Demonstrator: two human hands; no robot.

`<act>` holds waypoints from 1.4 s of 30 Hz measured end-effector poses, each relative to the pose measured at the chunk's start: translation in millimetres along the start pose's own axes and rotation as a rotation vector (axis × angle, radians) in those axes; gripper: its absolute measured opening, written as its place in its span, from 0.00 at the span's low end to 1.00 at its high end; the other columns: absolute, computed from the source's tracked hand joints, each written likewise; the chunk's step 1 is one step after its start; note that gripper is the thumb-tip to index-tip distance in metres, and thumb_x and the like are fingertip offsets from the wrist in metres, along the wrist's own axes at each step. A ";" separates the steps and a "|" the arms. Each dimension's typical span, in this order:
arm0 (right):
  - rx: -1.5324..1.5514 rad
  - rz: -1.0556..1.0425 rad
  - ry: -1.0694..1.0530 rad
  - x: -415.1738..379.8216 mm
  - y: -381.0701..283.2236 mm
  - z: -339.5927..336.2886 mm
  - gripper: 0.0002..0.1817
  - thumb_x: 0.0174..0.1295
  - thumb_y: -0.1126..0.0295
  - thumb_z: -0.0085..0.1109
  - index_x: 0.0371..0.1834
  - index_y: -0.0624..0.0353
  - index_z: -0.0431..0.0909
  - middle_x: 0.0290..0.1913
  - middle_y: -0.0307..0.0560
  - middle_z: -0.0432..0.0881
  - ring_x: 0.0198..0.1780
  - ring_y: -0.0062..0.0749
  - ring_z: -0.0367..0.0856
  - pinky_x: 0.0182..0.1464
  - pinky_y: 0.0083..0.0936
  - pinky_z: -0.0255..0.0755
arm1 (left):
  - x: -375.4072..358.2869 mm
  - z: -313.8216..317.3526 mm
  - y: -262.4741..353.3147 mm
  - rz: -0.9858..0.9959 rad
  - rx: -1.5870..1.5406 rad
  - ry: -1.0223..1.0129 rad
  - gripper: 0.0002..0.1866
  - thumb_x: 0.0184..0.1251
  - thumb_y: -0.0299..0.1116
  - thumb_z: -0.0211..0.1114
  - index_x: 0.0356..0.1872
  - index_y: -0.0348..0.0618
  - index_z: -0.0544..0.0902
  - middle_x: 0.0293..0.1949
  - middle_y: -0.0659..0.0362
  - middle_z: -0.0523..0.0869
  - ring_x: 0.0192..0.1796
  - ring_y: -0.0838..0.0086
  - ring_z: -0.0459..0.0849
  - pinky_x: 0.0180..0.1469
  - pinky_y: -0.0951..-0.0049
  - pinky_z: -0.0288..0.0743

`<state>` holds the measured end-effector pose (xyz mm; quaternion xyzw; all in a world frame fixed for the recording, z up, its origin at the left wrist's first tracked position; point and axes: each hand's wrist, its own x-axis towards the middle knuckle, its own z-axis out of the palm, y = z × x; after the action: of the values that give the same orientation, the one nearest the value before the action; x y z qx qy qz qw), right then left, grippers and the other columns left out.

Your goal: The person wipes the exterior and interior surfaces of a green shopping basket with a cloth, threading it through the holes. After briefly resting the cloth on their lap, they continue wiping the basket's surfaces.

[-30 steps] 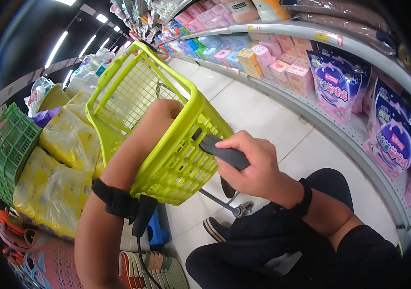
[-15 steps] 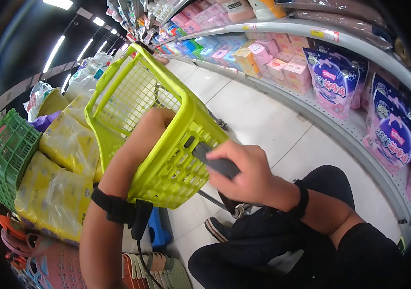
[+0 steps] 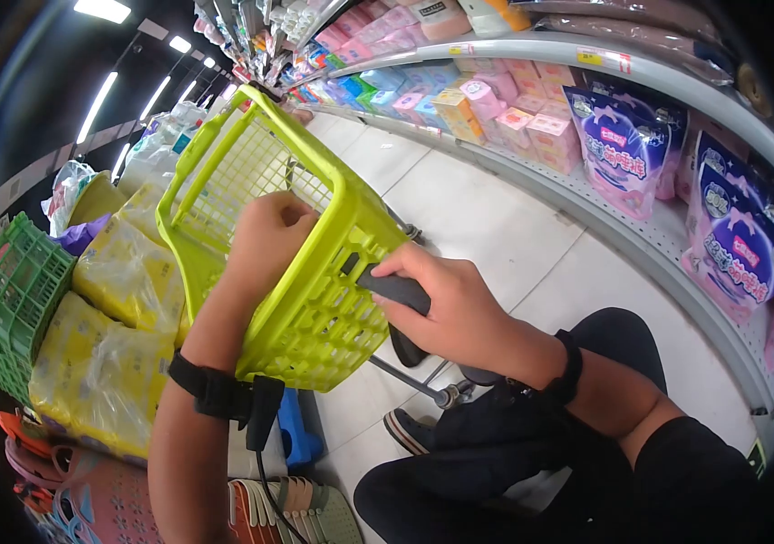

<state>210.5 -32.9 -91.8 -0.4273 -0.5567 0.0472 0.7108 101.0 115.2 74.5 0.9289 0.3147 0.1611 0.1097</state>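
A yellow-green plastic shopping basket (image 3: 314,340) with perforated sides stands tilted in view on a wheeled metal frame (image 3: 410,379). My left hand (image 3: 269,238) reaches over its near side into the basket opening, fingers curled; whatever they hold, if anything, is hidden. Outside the same side, my right hand (image 3: 446,304) is wrapped round a dark grey handle (image 3: 396,288), whose far end touches the basket wall near a slot. Each wrist wears a black strap; a cable hangs from the left one.
Shelves (image 3: 604,218) on the right hold pink boxes and purple bags (image 3: 618,150). To the left are yellow wrapped packs (image 3: 97,372), a green basket (image 3: 20,304) and pink baskets (image 3: 106,499). A blue object (image 3: 299,435) lies below the cart, near my legs (image 3: 496,453).
My left hand has risen slightly inside the basket and now shows more fully. My right hand and the grey handle have shifted slightly left and up.
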 end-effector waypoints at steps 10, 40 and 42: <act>-0.058 -0.266 -0.003 -1.3 -6.2 -12.0 0.14 0.53 0.74 0.73 0.43 0.58 0.81 0.30 0.48 0.86 0.28 0.44 0.87 0.30 0.31 0.78 | -17.2 -4.2 18.1 0.092 -0.105 -0.327 0.14 0.62 0.32 0.72 0.43 0.31 0.87 0.35 0.54 0.91 0.39 0.76 0.87 0.42 0.70 0.79; 0.092 0.246 -0.618 24.3 3.0 -75.8 0.24 0.59 0.67 0.73 0.56 0.58 0.72 0.31 0.39 0.83 0.26 0.21 0.78 0.32 0.23 0.69 | -27.2 -16.0 -37.9 -0.066 -0.519 -0.687 0.23 0.68 0.37 0.75 0.59 0.40 0.80 0.47 0.60 0.86 0.47 0.79 0.84 0.50 0.72 0.79; 0.063 0.217 -0.549 18.8 0.3 -55.0 0.30 0.60 0.59 0.78 0.58 0.58 0.71 0.42 0.46 0.84 0.27 0.23 0.83 0.33 0.24 0.74 | -27.3 -16.3 -34.8 -0.074 -0.507 -0.693 0.22 0.68 0.37 0.75 0.58 0.40 0.80 0.46 0.61 0.86 0.46 0.79 0.84 0.49 0.72 0.79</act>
<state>263.5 -53.1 -78.7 -0.4333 -0.6776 0.2538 0.5374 55.4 127.0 72.6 0.8599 0.2427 -0.0922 0.4395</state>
